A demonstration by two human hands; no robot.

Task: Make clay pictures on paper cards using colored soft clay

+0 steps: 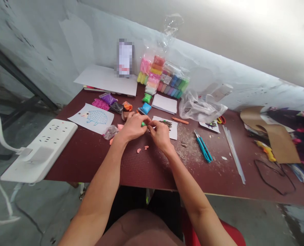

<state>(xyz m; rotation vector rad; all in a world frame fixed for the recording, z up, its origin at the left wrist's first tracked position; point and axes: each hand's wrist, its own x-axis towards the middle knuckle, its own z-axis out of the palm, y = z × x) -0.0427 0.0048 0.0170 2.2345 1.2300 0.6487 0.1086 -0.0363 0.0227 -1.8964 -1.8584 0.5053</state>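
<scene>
1. One small bit of green modelling clay, live at centre stage! Pinched just above the maroon tabletop, mostly buried between fingertips, only a bright sliver showing, exact shape impossible to call

2. Two hands on it: left hand and right hand, fingertips together and clamped on the green bit from either side, wrists bent, both forearms angling in from the near table edge

3. Just past the right hand, one white card with dark brown clay spines bunched along it

4. Close in front of the hands, two tiny pink clay scraps on the tabletop; two more pink clay pieces by the left hand

5. Over on the left, one brown clay lump near the left hand, then four small clay packets: green, blue, black, purple. Beyond those, one hedgehog outline drawing on white paper

6. Farther out, one orange clay roll, one pair of teal-handled scissors, one stack of white paper, one clear bag of colourful clay packs, and off the table's left end, one white power strip
</scene>
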